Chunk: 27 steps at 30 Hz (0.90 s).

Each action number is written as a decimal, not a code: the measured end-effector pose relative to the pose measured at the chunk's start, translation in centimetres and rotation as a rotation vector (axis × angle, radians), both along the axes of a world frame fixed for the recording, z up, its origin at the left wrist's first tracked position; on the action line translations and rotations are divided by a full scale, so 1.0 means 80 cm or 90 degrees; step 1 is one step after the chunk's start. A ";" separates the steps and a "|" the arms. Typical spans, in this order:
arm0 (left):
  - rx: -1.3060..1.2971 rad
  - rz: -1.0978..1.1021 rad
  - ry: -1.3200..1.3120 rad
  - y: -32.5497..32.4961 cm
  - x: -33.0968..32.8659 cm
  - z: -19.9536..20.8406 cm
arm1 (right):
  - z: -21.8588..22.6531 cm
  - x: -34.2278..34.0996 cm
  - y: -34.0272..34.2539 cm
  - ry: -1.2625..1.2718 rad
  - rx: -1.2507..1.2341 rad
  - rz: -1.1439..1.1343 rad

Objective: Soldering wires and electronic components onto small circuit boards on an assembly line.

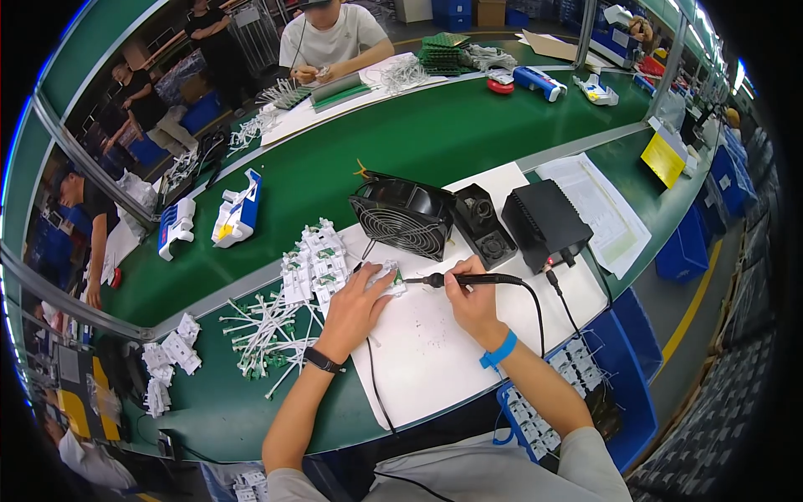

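A small white plastic housing with a green circuit board (396,279) lies on the white work sheet (435,368). My left hand (355,308) holds it down, fingers curled over its left side. In my right hand (473,303) is a black soldering iron (434,280), gripped like a pen. Its tip points left and reaches the edge of the board; whether it touches cannot be made out. Just left of my left fingers is a pile of similar white housings (316,261). White wires with small connectors (266,328) lie loosely beside my left wrist.
Beyond my hands stand a black fan (401,213), a black iron stand (485,224) and a black soldering station (548,224). Papers (615,219) lie to the right. A blue bin (640,410) stands by my right elbow. A person (335,42) works across the green bench.
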State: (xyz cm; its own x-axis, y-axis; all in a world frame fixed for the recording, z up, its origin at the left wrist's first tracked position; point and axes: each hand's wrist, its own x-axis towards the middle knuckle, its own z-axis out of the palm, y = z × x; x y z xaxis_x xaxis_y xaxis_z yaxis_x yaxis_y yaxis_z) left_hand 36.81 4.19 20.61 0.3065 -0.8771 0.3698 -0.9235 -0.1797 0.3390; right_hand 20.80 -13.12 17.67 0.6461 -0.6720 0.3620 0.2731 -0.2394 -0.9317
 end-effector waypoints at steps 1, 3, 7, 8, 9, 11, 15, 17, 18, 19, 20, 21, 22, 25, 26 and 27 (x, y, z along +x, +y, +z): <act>-0.001 -0.001 0.001 0.000 0.000 0.000 | -0.001 0.000 -0.001 0.001 0.000 -0.004; -0.002 0.001 0.002 -0.001 -0.001 0.001 | -0.002 0.000 -0.003 0.002 0.000 -0.006; 0.003 -0.002 0.014 -0.001 -0.001 0.002 | -0.008 -0.001 -0.010 -0.006 -0.013 -0.035; 0.008 -0.004 0.029 -0.001 0.000 0.003 | -0.009 0.000 -0.012 -0.036 -0.020 -0.058; 0.007 -0.003 0.028 -0.001 0.000 0.004 | -0.010 0.000 -0.014 -0.038 -0.020 -0.057; -0.001 -0.014 -0.002 -0.001 -0.003 0.005 | -0.010 -0.001 -0.014 -0.044 0.002 -0.071; 0.037 0.000 0.028 0.002 -0.006 0.006 | -0.003 0.000 -0.007 -0.032 0.003 -0.047; 0.039 0.002 0.016 0.003 -0.003 0.002 | 0.002 0.000 -0.004 -0.065 -0.005 -0.076; 0.038 0.006 0.015 0.002 -0.003 0.001 | 0.000 0.000 -0.005 -0.067 -0.005 -0.072; 0.019 0.011 0.013 -0.001 -0.003 -0.002 | -0.002 -0.001 -0.007 -0.076 -0.023 -0.082; -0.001 0.017 0.012 -0.003 -0.004 -0.005 | -0.004 -0.001 -0.007 -0.083 -0.041 -0.090; -0.037 0.045 -0.035 -0.009 -0.007 -0.011 | -0.004 0.000 -0.005 -0.082 -0.062 -0.106; -0.024 0.078 -0.034 -0.014 -0.011 -0.014 | -0.004 0.002 -0.004 -0.082 -0.062 -0.100; -0.028 0.136 -0.054 -0.027 -0.028 -0.026 | -0.006 0.009 -0.002 -0.097 -0.099 -0.097; -0.038 0.155 -0.072 -0.030 -0.034 -0.028 | -0.008 0.011 -0.001 -0.069 -0.096 -0.089; -0.048 0.174 -0.089 -0.031 -0.038 -0.029 | -0.009 0.012 -0.001 -0.041 -0.093 -0.082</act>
